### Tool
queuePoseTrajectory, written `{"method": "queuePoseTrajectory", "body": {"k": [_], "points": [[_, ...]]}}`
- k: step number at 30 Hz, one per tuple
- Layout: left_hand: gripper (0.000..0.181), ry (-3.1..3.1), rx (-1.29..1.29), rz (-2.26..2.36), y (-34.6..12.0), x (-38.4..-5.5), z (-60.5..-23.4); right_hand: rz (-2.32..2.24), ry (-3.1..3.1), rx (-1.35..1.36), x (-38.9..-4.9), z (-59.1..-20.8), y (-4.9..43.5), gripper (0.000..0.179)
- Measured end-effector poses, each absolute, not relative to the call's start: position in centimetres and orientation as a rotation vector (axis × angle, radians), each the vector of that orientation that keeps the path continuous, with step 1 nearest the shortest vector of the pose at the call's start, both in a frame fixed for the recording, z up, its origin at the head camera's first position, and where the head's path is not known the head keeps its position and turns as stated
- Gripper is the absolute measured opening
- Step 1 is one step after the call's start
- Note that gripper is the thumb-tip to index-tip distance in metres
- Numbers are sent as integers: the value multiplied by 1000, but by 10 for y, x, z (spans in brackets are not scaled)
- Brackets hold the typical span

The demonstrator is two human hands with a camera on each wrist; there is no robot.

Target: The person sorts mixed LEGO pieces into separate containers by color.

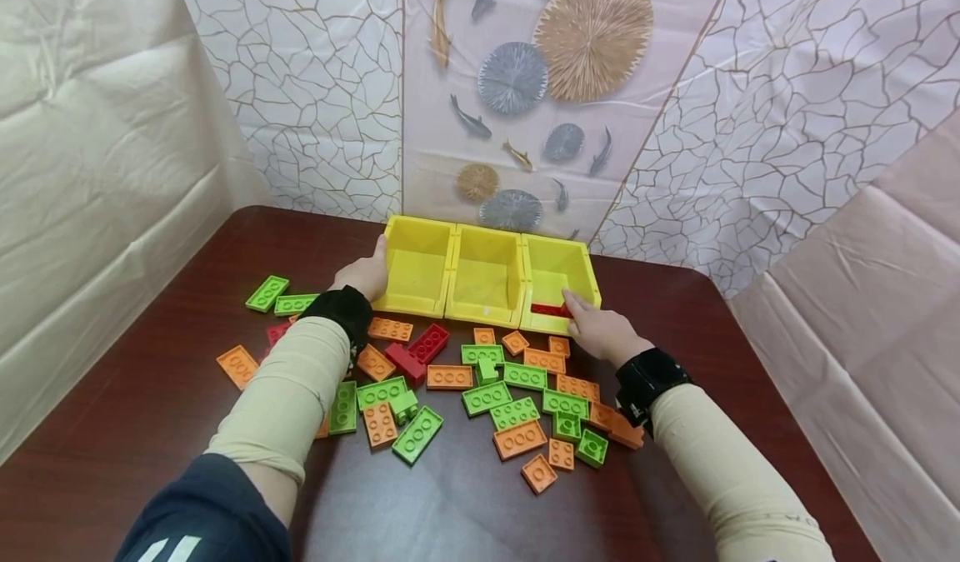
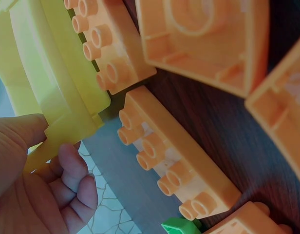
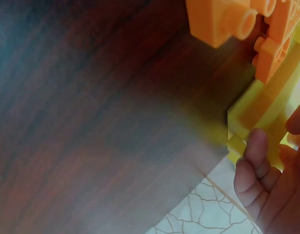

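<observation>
A row of three joined yellow bins (image 1: pixel 452 272) stands at the back of the table. My left hand (image 1: pixel 365 275) grips the row's left end; in the left wrist view the thumb (image 2: pixel 24 130) lies over the yellow rim, with the fingers (image 2: pixel 72 168) curled below it. At the other end my right hand (image 1: pixel 602 333) holds the right bin's outer wall, its curled fingers (image 3: pixel 257 151) showing on the outside in the right wrist view. A red brick (image 1: pixel 550 309) lies inside the right bin, partly hidden by that hand.
Orange, green and red toy bricks lie scattered in front of the bins, including a red brick (image 1: pixel 429 343), a green brick (image 1: pixel 417 434) and an orange brick (image 1: pixel 520 440). Some sit under or beside the left forearm. A patterned cloth (image 1: pixel 510 153) hangs behind the table.
</observation>
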State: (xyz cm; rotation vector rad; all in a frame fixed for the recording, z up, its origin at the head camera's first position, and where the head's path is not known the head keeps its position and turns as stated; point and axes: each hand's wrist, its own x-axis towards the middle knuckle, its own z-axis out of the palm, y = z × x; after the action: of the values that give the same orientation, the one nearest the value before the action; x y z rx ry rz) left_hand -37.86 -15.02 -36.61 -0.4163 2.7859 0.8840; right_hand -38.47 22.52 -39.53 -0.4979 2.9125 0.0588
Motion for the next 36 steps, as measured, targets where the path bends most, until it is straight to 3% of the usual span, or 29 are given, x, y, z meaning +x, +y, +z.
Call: {"method": "queuePoseTrajectory", "body": {"k": [5, 10, 14, 19, 36], "points": [[82, 2797, -386, 865, -151, -379, -365, 22, 2945, -525, -379, -394, 224, 61], [81, 2796, -378, 881, -152, -377, -363, -1, 3069, -716, -369, -384, 209, 55], [88, 2782, -434, 925, -152, -377, -361, -31, 3150, -1006, -361, -374, 180, 47], [84, 2783, -407, 891, -152, -379, -365, -57, 3086, -1301, -348, -371, 140, 43], [92, 2724, -501, 1016, -151, -376, -369, 239, 2703, -1785, -343, -397, 53, 44]]}}
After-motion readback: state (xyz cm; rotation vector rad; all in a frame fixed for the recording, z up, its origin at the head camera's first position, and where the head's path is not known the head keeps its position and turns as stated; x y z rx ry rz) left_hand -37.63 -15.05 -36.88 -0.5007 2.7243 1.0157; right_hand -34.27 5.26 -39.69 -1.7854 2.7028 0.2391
